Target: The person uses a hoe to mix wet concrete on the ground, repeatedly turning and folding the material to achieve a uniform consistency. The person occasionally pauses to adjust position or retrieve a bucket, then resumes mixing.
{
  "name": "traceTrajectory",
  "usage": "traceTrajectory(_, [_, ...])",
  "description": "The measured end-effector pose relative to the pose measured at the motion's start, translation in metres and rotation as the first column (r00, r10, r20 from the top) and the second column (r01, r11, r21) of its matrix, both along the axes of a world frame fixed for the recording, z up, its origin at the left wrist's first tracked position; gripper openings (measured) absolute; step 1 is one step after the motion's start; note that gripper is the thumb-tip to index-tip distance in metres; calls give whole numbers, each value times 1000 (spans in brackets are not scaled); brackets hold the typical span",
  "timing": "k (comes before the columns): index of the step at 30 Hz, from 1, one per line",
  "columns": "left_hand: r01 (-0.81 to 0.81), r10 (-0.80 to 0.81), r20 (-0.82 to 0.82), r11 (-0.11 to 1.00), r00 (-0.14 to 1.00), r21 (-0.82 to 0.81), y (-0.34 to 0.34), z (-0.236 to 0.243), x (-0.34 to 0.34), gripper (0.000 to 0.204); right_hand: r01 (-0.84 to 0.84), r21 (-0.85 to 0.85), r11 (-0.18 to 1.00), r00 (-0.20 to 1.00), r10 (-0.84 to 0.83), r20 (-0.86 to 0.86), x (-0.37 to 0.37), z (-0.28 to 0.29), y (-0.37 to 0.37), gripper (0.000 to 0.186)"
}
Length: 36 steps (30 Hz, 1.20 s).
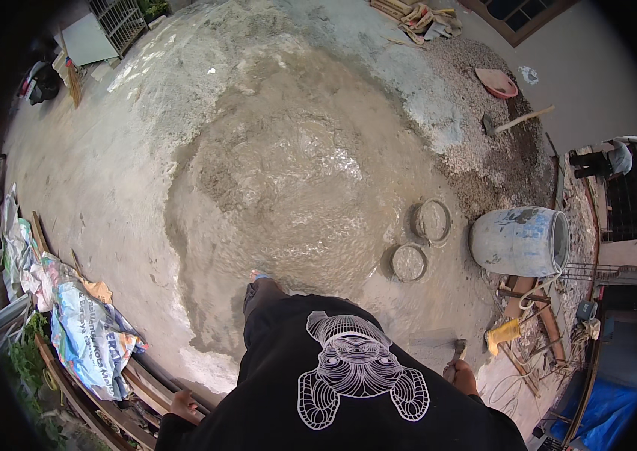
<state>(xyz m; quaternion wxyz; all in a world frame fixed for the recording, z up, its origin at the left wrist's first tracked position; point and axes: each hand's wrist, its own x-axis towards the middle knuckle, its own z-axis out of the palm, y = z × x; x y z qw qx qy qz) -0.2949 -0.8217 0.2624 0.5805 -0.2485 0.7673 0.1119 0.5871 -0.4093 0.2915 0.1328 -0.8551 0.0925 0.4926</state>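
My right hand (464, 377) is closed round the handle of a short tool (460, 348), held low at my right side. A thin grey strip beside it looks like a blade, but it is blurred. My left hand (183, 406) hangs at my left side near some wooden planks, its fingers loosely apart and nothing visible in them. Ahead of me spreads a wide patch of wet grey mortar (296, 173), heaped and shiny in the middle. One bare foot (258, 275) stands at its near edge. Two round buckets (409, 262) (433, 221) stand in the wet mix to the right.
A blue-grey barrel (514, 240) lies on its side at the right, near a yellow boot (503, 336) and scrap wood. Beyond are a gravel pile (469, 150), a hoe (521, 120) and a red basin (497, 83). Printed sacks (89, 338) lie left. Another person (605, 160) is far right.
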Motion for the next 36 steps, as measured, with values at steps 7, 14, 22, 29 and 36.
traceTrajectory(7, [554, -410, -380, 694, 829, 460, 230, -41, 112, 48, -62, 285, 956, 994, 84, -67, 8, -41, 10, 14])
traceTrajectory(14, [707, -400, -584, 437, 707, 556, 360, 88, 133, 38, -99, 319, 943, 983, 142, -115, 31, -54, -6, 14])
traceTrajectory(22, [613, -544, -287, 656, 789, 442, 253, 39, 204, 33, -367, 57, 928, 925, 371, -81, 54, -78, -78, 14])
traceTrajectory(29, [479, -466, -115, 839, 877, 258, 158, 7, 198, 32, -545, -192, 816, 838, 524, -152, 55, -67, -133, 17])
traceTrajectory(36, [680, -374, -652, 666, 660, 307, 193, -37, 152, 42, -872, 58, 486, 482, 874, -63, -26, 95, -88, 17])
